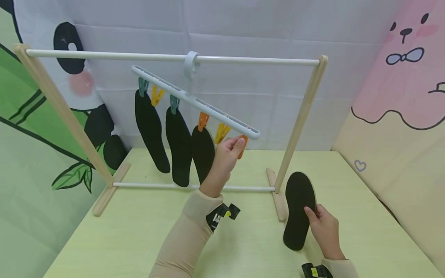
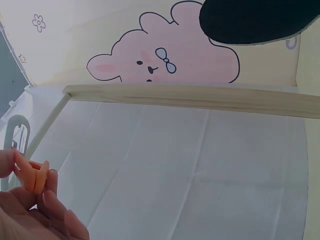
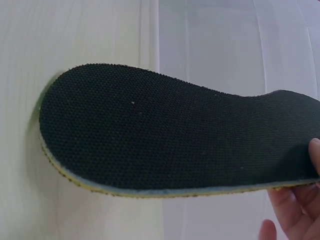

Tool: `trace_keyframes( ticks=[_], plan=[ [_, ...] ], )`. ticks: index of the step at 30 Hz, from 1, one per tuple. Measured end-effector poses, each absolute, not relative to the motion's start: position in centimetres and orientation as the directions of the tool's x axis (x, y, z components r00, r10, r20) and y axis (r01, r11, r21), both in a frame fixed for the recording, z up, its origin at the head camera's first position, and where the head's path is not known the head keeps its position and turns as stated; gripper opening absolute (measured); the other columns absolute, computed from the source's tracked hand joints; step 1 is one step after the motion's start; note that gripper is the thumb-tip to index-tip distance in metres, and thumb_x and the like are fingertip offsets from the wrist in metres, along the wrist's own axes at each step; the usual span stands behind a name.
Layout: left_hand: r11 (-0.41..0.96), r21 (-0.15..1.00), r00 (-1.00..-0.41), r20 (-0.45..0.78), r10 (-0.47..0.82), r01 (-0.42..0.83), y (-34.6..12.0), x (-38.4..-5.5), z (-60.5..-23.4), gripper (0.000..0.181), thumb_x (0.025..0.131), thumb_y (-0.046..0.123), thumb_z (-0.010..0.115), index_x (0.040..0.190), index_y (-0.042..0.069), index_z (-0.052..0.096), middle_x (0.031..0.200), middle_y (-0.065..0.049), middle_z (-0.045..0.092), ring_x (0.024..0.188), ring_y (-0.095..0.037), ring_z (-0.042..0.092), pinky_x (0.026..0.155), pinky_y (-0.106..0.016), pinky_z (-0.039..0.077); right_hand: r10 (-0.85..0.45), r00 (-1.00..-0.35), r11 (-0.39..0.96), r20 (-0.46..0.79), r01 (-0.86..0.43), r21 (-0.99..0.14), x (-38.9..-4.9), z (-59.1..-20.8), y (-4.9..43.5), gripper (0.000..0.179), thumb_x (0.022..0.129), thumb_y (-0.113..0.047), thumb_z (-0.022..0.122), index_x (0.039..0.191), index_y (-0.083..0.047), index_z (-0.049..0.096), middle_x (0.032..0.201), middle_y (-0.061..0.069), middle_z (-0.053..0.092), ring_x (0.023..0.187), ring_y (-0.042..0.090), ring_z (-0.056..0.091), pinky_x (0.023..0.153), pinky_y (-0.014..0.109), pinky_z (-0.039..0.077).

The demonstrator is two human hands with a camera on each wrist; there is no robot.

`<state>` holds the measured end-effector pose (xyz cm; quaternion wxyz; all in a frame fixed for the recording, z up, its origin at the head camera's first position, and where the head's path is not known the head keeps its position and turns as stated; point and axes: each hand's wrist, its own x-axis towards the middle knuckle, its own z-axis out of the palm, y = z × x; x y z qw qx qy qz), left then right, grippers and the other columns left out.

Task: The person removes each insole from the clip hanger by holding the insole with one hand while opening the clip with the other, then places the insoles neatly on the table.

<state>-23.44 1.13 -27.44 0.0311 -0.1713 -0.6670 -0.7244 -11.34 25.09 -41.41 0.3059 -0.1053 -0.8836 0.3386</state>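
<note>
My left hand [image 1: 224,160] pinches an orange clothespin [image 2: 33,176] at the low right end of a white clip hanger [image 1: 187,97]. The hanger tilts down to the right. Three black insoles hang from it: one [image 1: 149,131] under a teal clip, another [image 1: 179,150] under a second teal clip, and a third [image 1: 202,148] under an orange clip, partly behind my left hand. Two yellow clips on the hanger carry nothing. In my right hand [image 1: 325,227] a black insole [image 1: 299,212] is held by its edge between thumb and fingers, its pale rim showing in the right wrist view.
A white rod [image 1: 139,56] on a wooden frame [image 1: 302,119] bears the hanger's hook [image 1: 190,65]. The frame's wooden feet stand on a pale table [image 1: 250,243]. Printed cloth surrounds the table at the back and sides.
</note>
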Motion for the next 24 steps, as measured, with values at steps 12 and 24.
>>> trace_keyframes(
  ticks=[12,24],
  plan=[
    [-0.117,0.953,-0.939,0.297,0.175,0.28,0.9,-23.3,-27.2,0.029,0.098,0.003,0.051,0.118,-0.018,0.057,0.089,-0.01,0.056,0.085,-0.015,0.04,0.072,-0.025,0.035,0.39,-0.793,0.752,0.468,-0.019,-0.659,-11.3,-41.4,25.9,0.014,0.085,-0.002,0.07,0.076,0.004,0.06,0.063,0.008,0.059,0.056,0.008,0.041,0.052,0.026,0.036],
    [-0.122,0.941,-0.926,0.334,0.176,0.316,0.9,-23.2,-27.3,0.028,0.098,0.001,0.05,0.115,-0.02,0.057,0.065,0.002,0.04,0.072,-0.011,0.035,0.061,-0.024,0.027,0.393,-0.835,0.742,0.384,0.042,-0.669,-11.2,-41.1,26.9,0.013,0.089,-0.005,0.067,0.086,0.007,0.064,0.074,0.016,0.066,0.058,0.009,0.048,0.054,0.026,0.041]
  ],
)
